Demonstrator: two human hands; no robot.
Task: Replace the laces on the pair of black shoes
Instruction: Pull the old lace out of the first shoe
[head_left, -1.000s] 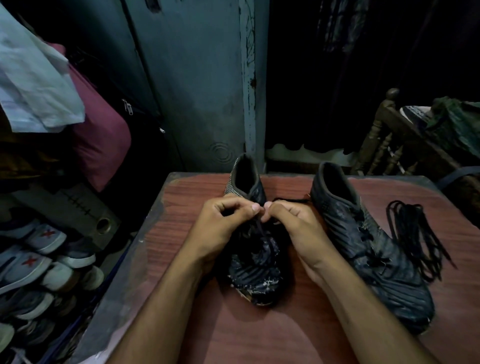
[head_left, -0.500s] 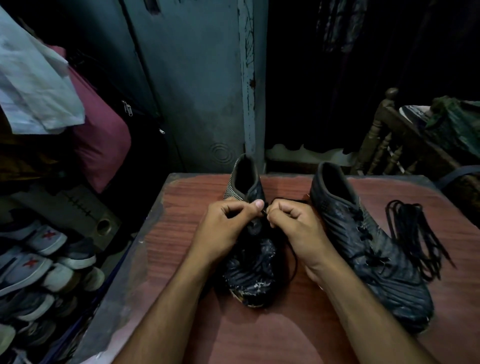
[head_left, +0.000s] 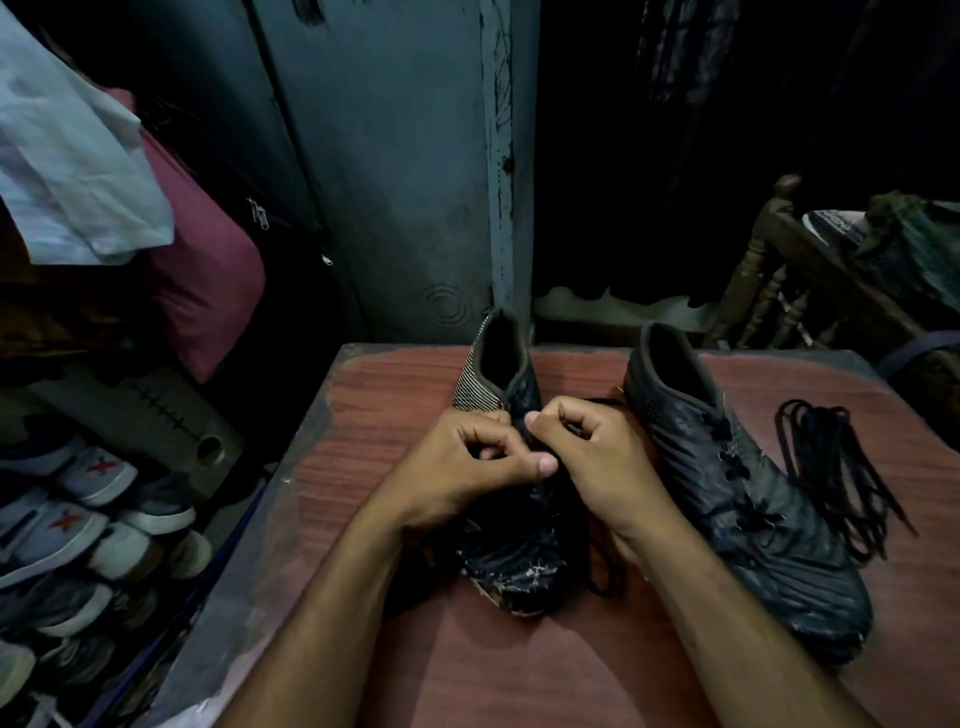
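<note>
Lace (head_left: 602, 564): thin, limp, light; left hand (head_left: 462, 470) and right hand (head_left: 597, 462) pinch it over left shoe (head_left: 514, 566); best gripped near tip.

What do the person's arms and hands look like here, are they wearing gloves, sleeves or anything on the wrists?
Both hands are bare: no gloves on the left hand or the right hand. Both forearms show uncovered up to the bottom edge of the picture, so no sleeve is in view. No watch, bracelet or ring can be made out, though the light is dim. The nails look short and plain.
</note>
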